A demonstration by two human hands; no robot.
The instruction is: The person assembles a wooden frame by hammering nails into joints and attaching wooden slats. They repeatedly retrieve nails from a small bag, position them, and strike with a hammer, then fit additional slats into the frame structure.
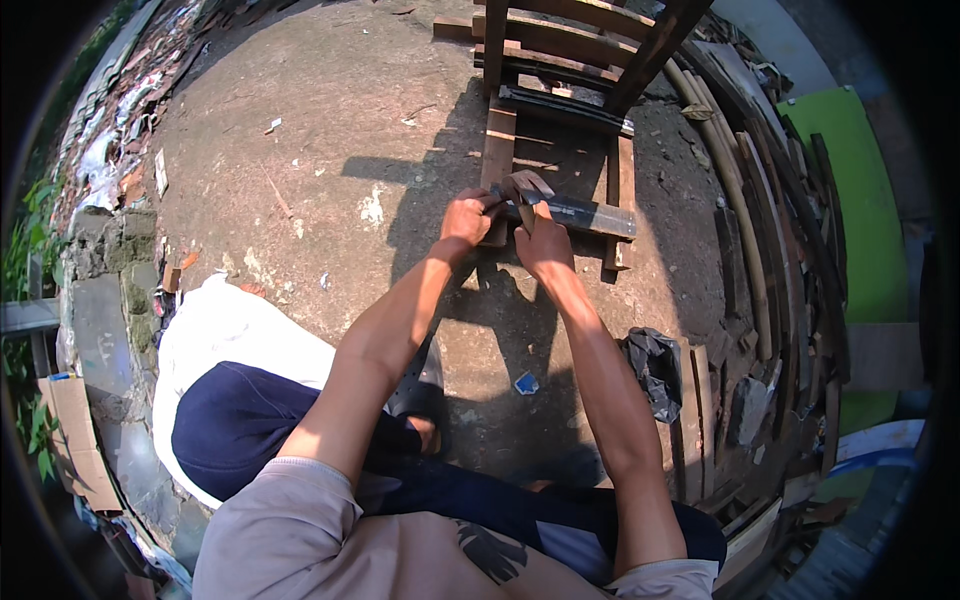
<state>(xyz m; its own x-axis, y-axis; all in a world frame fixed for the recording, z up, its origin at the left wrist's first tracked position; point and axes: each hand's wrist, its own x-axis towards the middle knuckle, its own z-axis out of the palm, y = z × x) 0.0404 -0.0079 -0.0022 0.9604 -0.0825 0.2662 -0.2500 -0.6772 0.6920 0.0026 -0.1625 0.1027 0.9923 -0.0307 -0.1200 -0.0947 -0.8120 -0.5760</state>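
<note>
My right hand [546,245] is closed around the handle of what looks like a hammer [527,186]. Its head is over the left end of a dark board [590,216]. Just left of the tool, my left hand [468,217] is closed in a pinch at that same end; what its fingers hold is too small to make out. The board lies across two rails of a wooden frame [497,145], which rests on the ground in front of me. More slats cross the frame farther away, and two dark posts [655,58] rise from it.
A white sack [235,325] lies on the left beside my knee. Long wooden poles and boards [755,220] are stacked along the right, near a green panel [850,190]. A black plastic bag [655,372] sits right of my forearm. Rubble and litter [105,150] line the far left.
</note>
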